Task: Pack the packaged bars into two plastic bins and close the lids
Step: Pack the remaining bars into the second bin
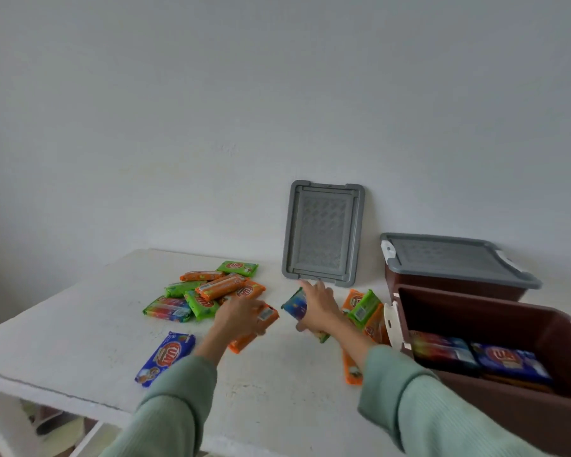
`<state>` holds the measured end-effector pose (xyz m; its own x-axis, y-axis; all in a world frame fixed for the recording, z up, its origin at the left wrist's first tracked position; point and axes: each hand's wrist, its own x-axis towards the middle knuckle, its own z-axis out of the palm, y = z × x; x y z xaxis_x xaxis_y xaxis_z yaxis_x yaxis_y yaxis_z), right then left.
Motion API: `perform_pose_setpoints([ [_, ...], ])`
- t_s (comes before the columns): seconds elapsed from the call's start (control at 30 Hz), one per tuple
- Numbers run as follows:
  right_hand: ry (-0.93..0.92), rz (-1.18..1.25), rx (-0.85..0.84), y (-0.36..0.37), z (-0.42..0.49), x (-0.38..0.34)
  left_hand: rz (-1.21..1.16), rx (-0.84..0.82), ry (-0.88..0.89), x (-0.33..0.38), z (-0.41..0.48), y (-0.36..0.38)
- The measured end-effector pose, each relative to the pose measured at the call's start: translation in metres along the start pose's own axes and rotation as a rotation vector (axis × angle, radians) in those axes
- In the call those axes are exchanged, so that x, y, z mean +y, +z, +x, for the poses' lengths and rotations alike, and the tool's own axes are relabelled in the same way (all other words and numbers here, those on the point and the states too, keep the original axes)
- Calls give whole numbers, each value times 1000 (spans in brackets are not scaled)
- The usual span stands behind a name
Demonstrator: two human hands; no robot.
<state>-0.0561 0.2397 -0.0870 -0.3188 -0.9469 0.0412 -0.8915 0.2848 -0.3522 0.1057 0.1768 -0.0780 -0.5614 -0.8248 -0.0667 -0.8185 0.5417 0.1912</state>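
Mid-table, our left hand has its fingers curled round an orange bar. Just right of it, our right hand grips a blue bar. A pile of bars lies farther left. The open bin near right holds bars. Behind it stands a lidded bin, and a spare lid leans on the wall.
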Motion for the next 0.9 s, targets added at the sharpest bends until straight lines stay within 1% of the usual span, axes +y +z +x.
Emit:
perform_pose_setpoints([
  [0.03,-9,-8,6,-21,-3,3,40,20,47,10,0,-15],
  [0.1,-44,-49,-12,-64,-13,14,36,53,146,34,-1,-41],
  [0.2,-62,-68,-41,-125,-43,44,-84,93,296,77,-1,-64],
  [0.27,-39,-85,-42,-154,-68,72,-149,83,412,109,0,-70],
  [0.43,80,-68,-35,-184,-127,151,-218,67,681,184,0,-51],
  [0.53,171,-124,-59,-180,-149,190,-180,72,816,228,-4,-33],
  [0.63,239,-177,-46,-165,-158,217,-91,80,883,267,-3,-15],
  [0.7,271,-175,-19,-151,-158,231,-32,44,910,285,-1,1],
  [0.8,283,-226,15,-128,-152,250,46,-21,884,295,6,29],
  [0.9,300,-255,-14,-109,-145,266,109,-75,833,296,18,53],
])
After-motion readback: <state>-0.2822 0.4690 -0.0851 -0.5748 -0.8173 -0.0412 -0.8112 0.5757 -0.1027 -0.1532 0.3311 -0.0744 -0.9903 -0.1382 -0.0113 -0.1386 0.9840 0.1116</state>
